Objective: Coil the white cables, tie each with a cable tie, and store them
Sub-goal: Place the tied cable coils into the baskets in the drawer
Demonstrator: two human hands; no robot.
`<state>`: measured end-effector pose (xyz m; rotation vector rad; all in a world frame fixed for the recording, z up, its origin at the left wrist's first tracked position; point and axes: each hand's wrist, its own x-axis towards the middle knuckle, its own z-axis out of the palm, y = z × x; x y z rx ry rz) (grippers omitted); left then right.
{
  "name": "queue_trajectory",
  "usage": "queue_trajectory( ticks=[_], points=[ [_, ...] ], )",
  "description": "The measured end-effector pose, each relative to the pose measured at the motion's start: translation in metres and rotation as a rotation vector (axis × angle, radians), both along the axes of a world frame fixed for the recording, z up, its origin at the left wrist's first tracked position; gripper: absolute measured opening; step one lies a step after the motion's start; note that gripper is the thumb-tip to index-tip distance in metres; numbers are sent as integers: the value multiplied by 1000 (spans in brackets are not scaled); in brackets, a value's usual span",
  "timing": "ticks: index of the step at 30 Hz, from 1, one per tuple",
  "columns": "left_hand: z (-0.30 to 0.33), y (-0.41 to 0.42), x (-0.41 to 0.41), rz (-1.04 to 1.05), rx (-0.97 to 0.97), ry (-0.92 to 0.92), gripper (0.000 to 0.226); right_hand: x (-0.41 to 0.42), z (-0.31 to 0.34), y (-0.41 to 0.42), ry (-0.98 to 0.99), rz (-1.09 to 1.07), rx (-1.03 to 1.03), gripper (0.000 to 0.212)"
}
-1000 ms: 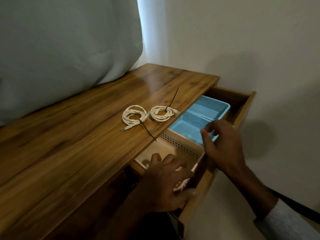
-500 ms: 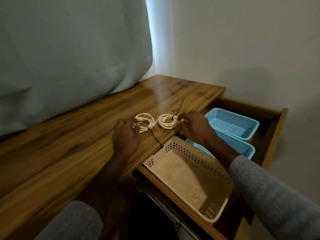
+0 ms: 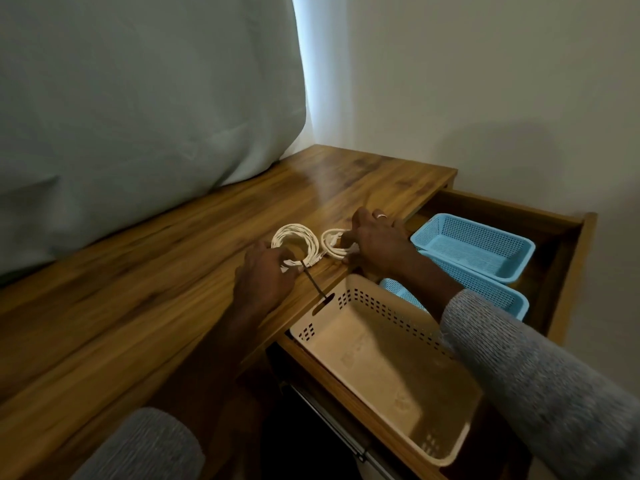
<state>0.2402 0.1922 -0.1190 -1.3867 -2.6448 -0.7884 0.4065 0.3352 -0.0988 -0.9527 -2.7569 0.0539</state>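
Two coiled white cables lie on the wooden desk near its front edge. My left hand grips the near side of the left coil, whose black cable tie sticks out toward the drawer. My right hand covers and grips the right coil; its tie is hidden. Below them the drawer stands pulled out, with a beige perforated basket directly under the desk edge.
Two light blue mesh baskets sit nested in the drawer's far part, and a third blue piece shows behind the beige basket. A pale curtain hangs over the desk's back. A white wall stands to the right.
The drawer was pulled out, then both hands rose from it to the desk top. Each hand has now closed round a coil, the right covering more of its coil than before.
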Motion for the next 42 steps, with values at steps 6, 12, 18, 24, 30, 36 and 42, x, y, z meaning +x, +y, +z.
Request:
queue_trajectory(
  ticks=[6,12,18,24,30,36,42],
  points=[
    [7,-2,40,-162,-21,89,26,51,-2,2,84,-35,-47,35],
    [-6,-15,89,-469,36,220,34,123,-21,10,83,-90,-13,33],
    [-30,-25,99,-631,-285,175,55,149,-41,13,-69,-90,-72,31],
    [-18,-19,115,-593,-579,-64,38,144,-53,6,-308,-10,-65,22],
    [-17,-1,121,-548,-678,7,30,134,-50,14,-398,-13,-117,36],
    [-20,2,112,-536,-608,84,46,119,-56,26,-312,-41,-197,37],
    [-4,-1,80,-489,-256,-12,24,89,-29,16,-230,58,-109,29]
  ],
)
